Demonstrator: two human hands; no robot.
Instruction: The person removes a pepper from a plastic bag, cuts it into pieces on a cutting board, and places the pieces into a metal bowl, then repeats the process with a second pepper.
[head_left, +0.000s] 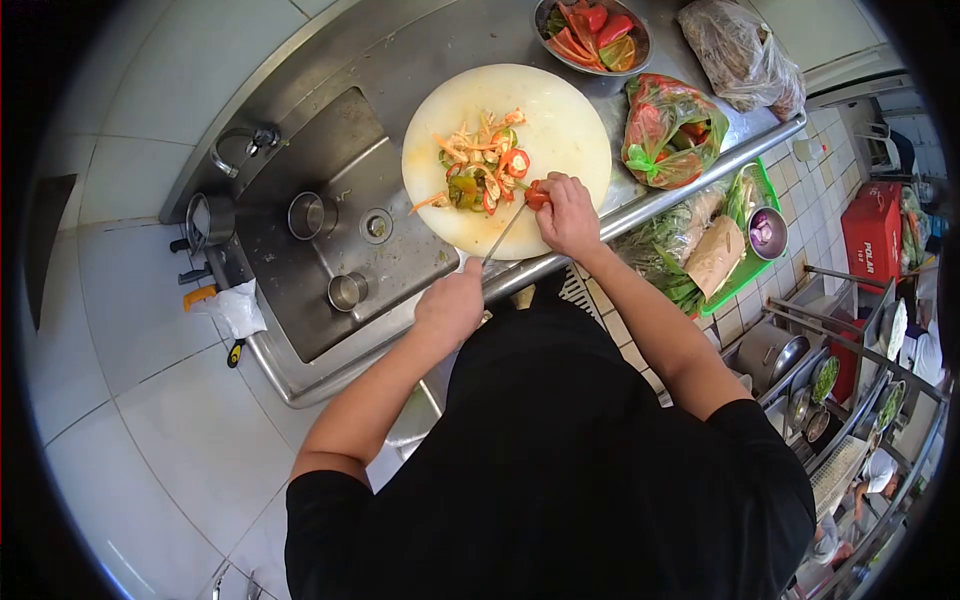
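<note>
Stainless steel counter (470, 40), well loaded: a round white cutting board (560, 110) sits out at the front rail, lapping the side of the sunken basin (340, 180)! Down in there, two metal cups (348, 291), near the drain (376, 226). Beyond the board, a metal bowl (645, 52) of pepper pieces, and right beside it, a green-tinted bag (660, 155) and a crumpled clear bag (740, 55)!

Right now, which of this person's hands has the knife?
The left hand: it grips the knife, whose blade shows beyond it. The right hand holds a red pepper instead.
</note>
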